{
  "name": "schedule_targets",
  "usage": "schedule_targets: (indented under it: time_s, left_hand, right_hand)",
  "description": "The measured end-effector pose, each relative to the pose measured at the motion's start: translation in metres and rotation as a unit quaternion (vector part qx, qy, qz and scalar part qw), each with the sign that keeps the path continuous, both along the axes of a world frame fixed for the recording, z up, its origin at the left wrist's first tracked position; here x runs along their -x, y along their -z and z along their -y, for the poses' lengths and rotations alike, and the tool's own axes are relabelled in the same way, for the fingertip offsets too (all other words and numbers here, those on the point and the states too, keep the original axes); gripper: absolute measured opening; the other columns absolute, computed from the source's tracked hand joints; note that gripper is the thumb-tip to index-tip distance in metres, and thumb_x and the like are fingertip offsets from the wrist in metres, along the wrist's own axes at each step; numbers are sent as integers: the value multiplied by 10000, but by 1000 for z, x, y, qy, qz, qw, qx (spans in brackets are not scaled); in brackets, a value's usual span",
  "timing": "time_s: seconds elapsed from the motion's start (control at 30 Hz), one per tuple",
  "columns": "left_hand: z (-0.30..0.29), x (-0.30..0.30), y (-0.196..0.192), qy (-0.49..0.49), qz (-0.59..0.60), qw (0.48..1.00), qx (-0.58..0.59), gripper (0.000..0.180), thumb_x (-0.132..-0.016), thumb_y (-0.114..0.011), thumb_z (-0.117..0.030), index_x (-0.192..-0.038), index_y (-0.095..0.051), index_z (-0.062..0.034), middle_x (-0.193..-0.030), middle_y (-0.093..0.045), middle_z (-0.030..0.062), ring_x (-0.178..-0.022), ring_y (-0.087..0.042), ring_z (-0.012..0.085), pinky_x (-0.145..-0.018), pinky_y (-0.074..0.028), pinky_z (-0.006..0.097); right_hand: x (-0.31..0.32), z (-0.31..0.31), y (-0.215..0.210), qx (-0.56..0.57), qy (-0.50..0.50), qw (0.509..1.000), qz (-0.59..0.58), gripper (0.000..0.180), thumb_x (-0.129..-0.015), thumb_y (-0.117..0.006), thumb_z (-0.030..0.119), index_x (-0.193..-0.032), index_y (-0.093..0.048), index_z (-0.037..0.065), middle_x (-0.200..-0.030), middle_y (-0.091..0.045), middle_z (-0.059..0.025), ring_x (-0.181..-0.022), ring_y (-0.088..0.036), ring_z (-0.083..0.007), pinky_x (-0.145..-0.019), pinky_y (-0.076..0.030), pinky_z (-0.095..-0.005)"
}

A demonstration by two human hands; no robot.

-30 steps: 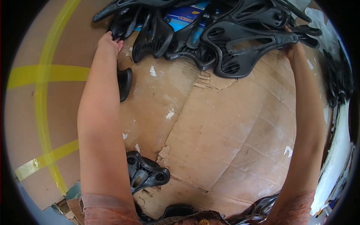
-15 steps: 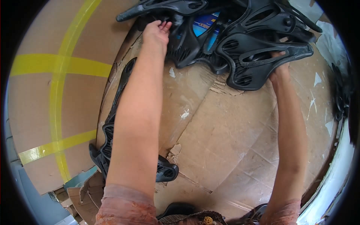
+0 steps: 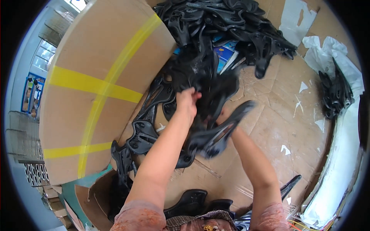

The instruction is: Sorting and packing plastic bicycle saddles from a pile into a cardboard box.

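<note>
At the left, a tall carton (image 3: 127, 57) crossed with yellow tape stood along the left edge of the cardboard surface (image 3: 269, 131), and black saddle-shaped parts (image 3: 140, 136) lay strung down that edge; a forearm passing low could have knocked one out of line toward the near left corner. Around the middle, a blurred clump of black parts (image 3: 221, 90) was between the hands and just beyond them. Its narrow noses and slots could have snagged the heap (image 3: 216, 19) at the far edge and dragged other pieces down. The slotted part (image 3: 212, 146) by the right wrist hung tilted over the surface and could have slipped if poorly supported.

The left hand (image 3: 187, 102) had its fingers bent at the near side of the clump. The right hand (image 3: 223, 115) sat between the clump and the slotted part, most of its fingers hidden. With that blur and overlap, I could not tell how far open either hand was, or whether it was clamped on anything. Further right, a black bundle (image 3: 335, 90) lay by the right edge, well apart from both.
</note>
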State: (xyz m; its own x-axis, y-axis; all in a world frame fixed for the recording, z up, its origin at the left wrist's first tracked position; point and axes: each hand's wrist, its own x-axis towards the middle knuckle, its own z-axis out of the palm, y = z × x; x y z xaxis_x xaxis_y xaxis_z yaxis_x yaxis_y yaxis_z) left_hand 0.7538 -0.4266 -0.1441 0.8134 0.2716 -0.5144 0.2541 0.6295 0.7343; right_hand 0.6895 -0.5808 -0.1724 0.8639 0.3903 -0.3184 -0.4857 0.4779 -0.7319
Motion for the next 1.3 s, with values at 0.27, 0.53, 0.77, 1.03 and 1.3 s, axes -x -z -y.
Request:
schedule_targets:
  time_s: [0.27, 0.53, 0.77, 1.03, 1.3]
  left_hand:
    - [-57, 184, -36, -1, -77, 996, -48, 169, -755, -489, -37, -916, -438, -47, -784, -529, 83, -534, -519, 196, -537, -455, 323]
    - [-176, 366, -89, 250, -106, 960, -70, 309, -764, -486, -10, -1071, -495, -36, -739, -559, 79, -586, -539, 171, -544, -453, 278]
    - [-308, 430, -119, 388, -361, 562, -635, 280, -613, -637, -284, -735, -587, -37, -730, -602, 161, -762, -585, 330, -663, -464, 416]
    - [-234, 184, -77, 190, 83, 638, -742, 435, -678, -655, -204, -1041, -550, 10, -1128, -518, 196, -1102, -448, 320, -927, -359, 371]
    - [-170, 77, -25, 309, -141, 539, -771, 910, -578, -752, -380, -1291, -280, -65, -1242, -412, 154, -1169, -364, 302, -944, -320, 441]
  right_hand:
    - [144, -45, -6, 56, -156, 975, 149, 324, -783, -578, 76, -1104, -553, 41, -973, -599, -50, -895, -566, -167, -799, -453, -300]
    - [247, -102, -67, 98, -518, 819, 227, 434, -770, -602, 282, -1107, -537, 16, -1058, -570, -131, -924, -524, -170, -830, -411, -308]
    - [177, -121, -121, 286, -576, 696, 319, 444, -806, -536, 464, -913, -613, 40, -878, -619, -162, -815, -594, -276, -729, -458, -381]
    - [-26, -149, -70, 637, -62, 545, 542, 553, -677, -630, 82, -1202, -457, 112, -1265, -397, -140, -1175, -366, -317, -947, -335, -380]
    - [-49, -135, -58, 763, -214, 374, 482, 369, -754, -532, 88, -1119, -494, 122, -1276, -418, -87, -1249, -282, -349, -958, -319, -469]
